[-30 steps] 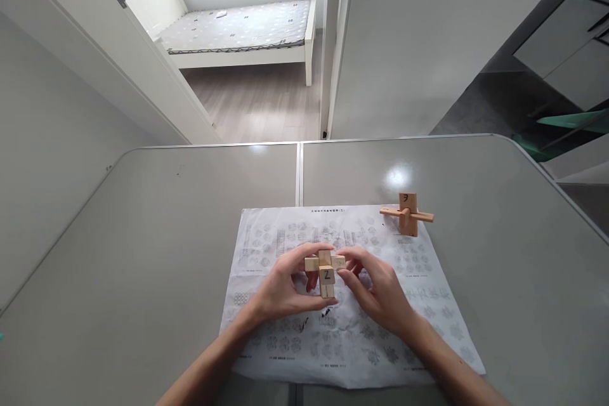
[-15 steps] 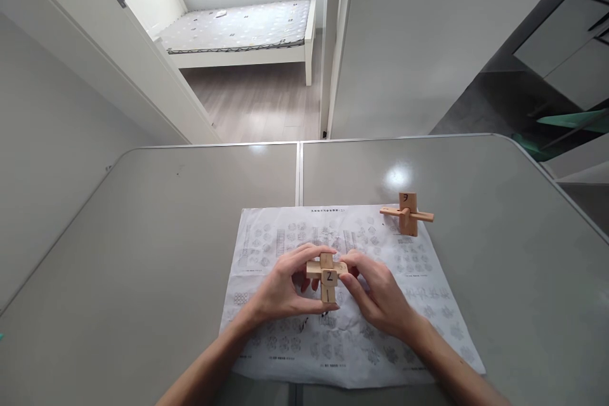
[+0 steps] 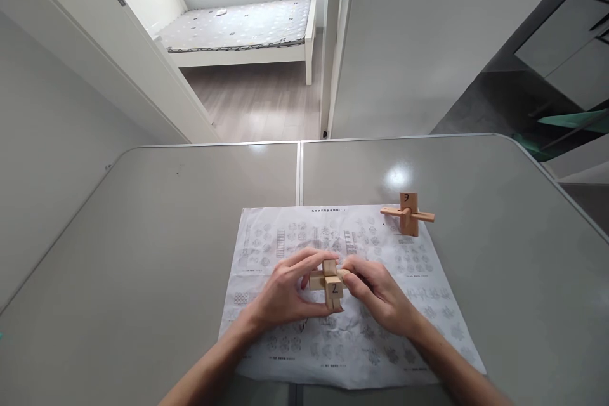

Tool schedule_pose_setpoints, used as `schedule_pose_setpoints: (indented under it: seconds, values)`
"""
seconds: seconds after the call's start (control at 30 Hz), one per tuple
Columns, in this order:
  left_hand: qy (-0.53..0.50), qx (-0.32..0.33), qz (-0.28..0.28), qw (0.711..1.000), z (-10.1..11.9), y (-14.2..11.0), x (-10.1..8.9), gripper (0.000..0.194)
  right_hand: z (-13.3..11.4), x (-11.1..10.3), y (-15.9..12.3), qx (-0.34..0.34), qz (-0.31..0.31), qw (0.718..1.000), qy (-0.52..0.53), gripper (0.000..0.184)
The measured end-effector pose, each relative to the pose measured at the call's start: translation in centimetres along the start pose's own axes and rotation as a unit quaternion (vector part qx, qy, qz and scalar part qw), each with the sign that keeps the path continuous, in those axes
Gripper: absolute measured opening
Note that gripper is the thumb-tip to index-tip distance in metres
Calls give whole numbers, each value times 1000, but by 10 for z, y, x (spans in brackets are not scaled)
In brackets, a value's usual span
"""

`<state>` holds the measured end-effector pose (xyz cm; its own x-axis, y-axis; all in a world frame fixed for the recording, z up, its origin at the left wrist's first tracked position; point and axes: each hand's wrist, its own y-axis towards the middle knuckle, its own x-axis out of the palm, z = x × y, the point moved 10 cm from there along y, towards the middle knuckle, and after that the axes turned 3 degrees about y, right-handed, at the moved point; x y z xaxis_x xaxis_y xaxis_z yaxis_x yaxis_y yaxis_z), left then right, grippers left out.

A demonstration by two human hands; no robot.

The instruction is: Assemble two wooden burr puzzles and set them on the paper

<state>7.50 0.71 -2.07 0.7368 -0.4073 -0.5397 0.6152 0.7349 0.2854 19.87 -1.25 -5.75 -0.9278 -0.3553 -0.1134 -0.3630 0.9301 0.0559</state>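
Note:
A wooden interlocking puzzle of crossed blocks is held between both hands above a printed sheet. The block end facing me is marked 2. My left hand grips the puzzle from the left, index finger on top and thumb beneath. On the right side, my right hand pinches the end of a crosswise block between thumb and fingers. Another wooden puzzle, a flat upright block marked 3 with thin bars crossing it, stands by the sheet's top right corner.
The sheet, covered in small diagrams, lies on a grey table with a metal edge and a centre seam. Past the table, a doorway opens onto a bed. A white door panel stands behind the table's right half.
Both hands have lowered slightly and tilted the puzzle, so the end marked 2 faces me more and the block marked 1 is mostly out of sight. The other puzzle stays put.

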Motion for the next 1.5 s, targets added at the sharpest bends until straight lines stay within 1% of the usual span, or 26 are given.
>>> schedule_pose_setpoints:
  seconds: [0.13,0.23,0.3,0.4,0.5,0.6,0.67,0.7,0.77,0.83,1.1,1.33,1.4,1.5]
  values:
    - [53,61,41,996,12,-4,-4,69,1,2,0,16,-20,999,26,39]
    - [71,75,55,993,15,-6,-5,70,2,2,0,21,-21,999,40,39]
    - [53,54,38,996,10,-6,-3,75,6,2,-1,33,-12,997,68,40]
    - [5,-13,17,1000,-5,-4,0,87,17,1,-2,71,16,985,158,40]
    - [-42,-74,38,996,-21,-6,-3,86,30,-8,-3,121,80,954,264,45]
    - [-70,-106,68,990,-30,-7,-7,77,43,-12,-4,183,123,900,377,51]
    - [-73,-117,69,988,-32,-6,-6,71,49,-15,-5,213,148,862,435,47]
    - [-71,-122,66,988,-33,-6,-6,69,51,-17,-5,220,158,848,456,44]
    - [-66,-128,60,988,-32,-5,-5,63,53,-20,-4,217,170,827,489,37]
    - [-60,-130,57,988,-32,-4,-5,59,53,-23,-2,203,173,815,515,32]
    - [-37,-129,55,989,-31,-3,-6,51,51,-29,4,153,159,789,574,27]
    - [-25,-128,51,990,-32,-4,-4,46,51,-30,4,118,153,730,655,15]
    - [-25,-128,50,990,-32,-4,-4,45,51,-29,4,116,147,725,663,13]
    - [-22,-127,48,990,-30,-3,-4,42,50,-29,4,114,142,727,662,14]
